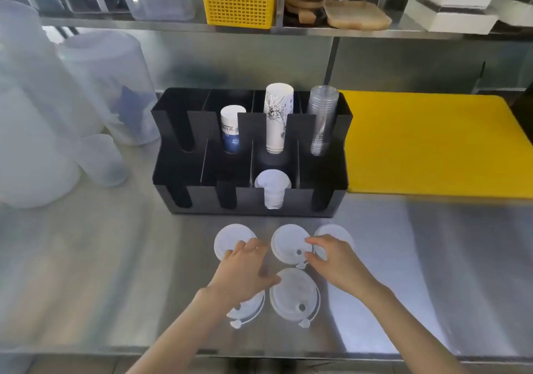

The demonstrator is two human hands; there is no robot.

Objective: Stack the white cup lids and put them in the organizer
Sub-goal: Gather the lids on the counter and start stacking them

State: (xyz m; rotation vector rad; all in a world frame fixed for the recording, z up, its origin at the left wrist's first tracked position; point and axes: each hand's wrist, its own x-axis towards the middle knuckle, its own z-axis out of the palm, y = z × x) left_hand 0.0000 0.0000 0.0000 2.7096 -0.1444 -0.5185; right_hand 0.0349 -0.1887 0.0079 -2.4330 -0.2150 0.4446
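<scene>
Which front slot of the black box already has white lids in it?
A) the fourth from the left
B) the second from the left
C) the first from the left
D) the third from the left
D: a stack of white lids sits in the third front slot of the black box; the other front slots look dark and empty.

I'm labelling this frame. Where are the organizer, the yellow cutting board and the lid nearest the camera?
organizer (328, 200): head view, bare front wall, right of the slots.
yellow cutting board (432, 143): head view, middle of its top.
nearest lid (294, 294): head view, centre of its top.
</scene>
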